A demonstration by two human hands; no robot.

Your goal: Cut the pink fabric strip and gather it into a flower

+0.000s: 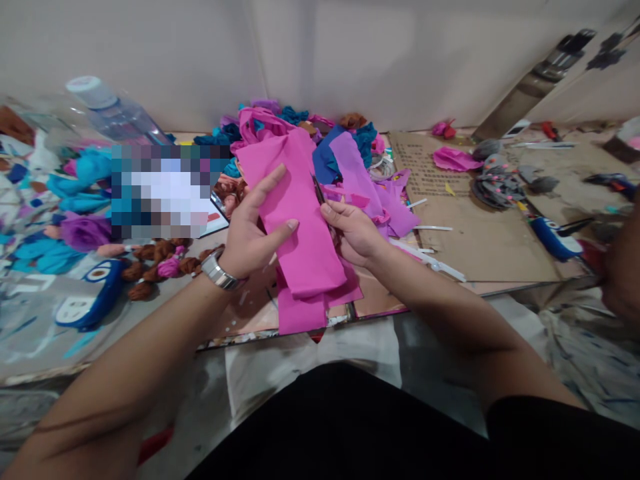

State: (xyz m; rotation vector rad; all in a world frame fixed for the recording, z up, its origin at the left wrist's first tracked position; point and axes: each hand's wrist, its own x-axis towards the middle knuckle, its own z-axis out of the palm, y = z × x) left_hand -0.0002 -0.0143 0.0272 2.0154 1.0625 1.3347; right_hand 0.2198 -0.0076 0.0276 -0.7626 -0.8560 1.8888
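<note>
A folded length of bright pink crepe paper [305, 247] hangs down over the table's front edge area, its lower end lying across another pink strip [303, 317]. My left hand [257, 230], with a metal watch [220, 272] at the wrist, holds the paper from the left, thumb and index finger stretched over its face; the other fingers are hidden. My right hand [353, 230] is closed on scissors at the paper's right edge. Only the dark scissor blades [318, 189] show; the handles are covered by my fingers.
Crumpled crepe pieces [260, 127] lie behind the paper, with purple sheets [353, 160] to the right. A phone [215, 223], a plastic bottle [115, 110] and a blue-and-white case [93, 293] stand left. Cardboard [475, 233] and a tall flask [535, 83] are right. Someone's arm [623, 267] shows at far right.
</note>
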